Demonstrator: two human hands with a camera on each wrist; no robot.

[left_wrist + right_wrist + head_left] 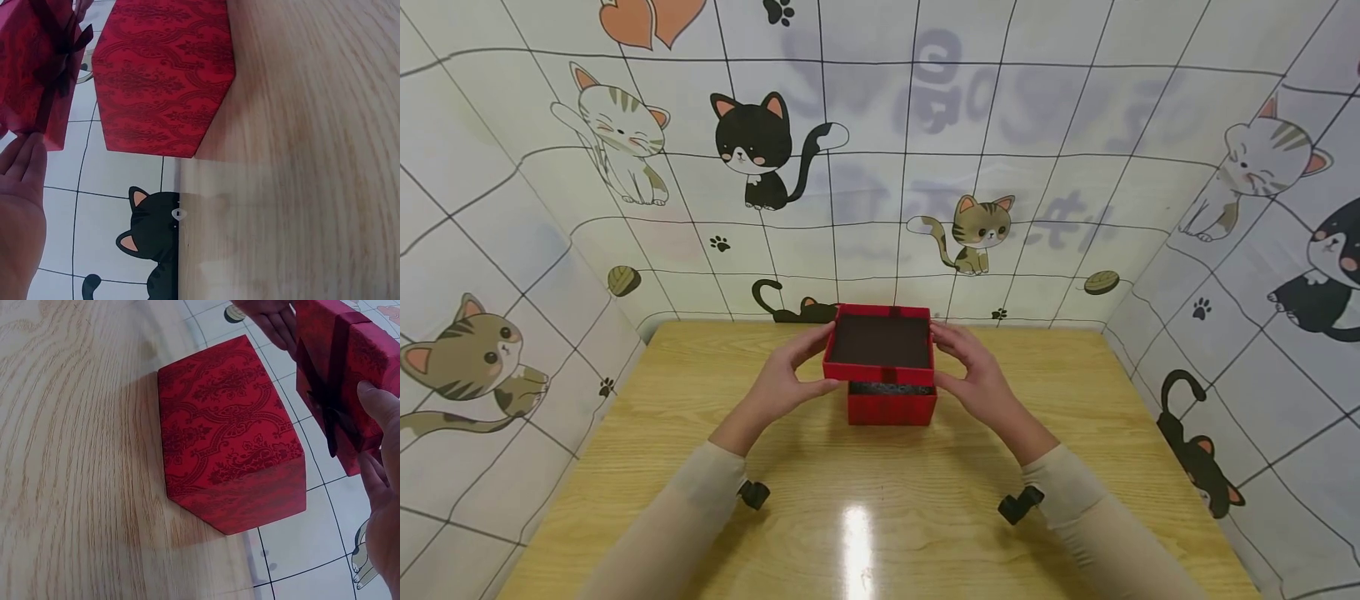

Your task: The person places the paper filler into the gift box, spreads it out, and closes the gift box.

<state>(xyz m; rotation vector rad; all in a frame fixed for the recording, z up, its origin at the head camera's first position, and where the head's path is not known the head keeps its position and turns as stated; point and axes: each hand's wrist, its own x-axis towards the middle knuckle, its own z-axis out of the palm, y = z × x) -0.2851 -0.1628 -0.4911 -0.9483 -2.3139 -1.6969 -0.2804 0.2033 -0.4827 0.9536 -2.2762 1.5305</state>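
A red patterned box lid (882,375) is held up between both hands, over the far part of the red box (891,410). Its dark brown inner side faces the head camera. On the lid's outer side a dark red ribbon with a bow (331,403) shows in the right wrist view. My left hand (786,375) grips the lid's left side, thumb at the near corner. The opposite side is gripped by my right hand (976,375) in the same way. Below, the box stands on the table; a strip of dark, speckled filling (891,388) shows under the lid's near edge.
The light wooden table (805,500) reaches back to a white tiled-pattern backdrop (865,192) with cartoon cats, which also rises on the left and right. A small black device (754,494) sits at the left wrist, another black device (1021,505) at the right.
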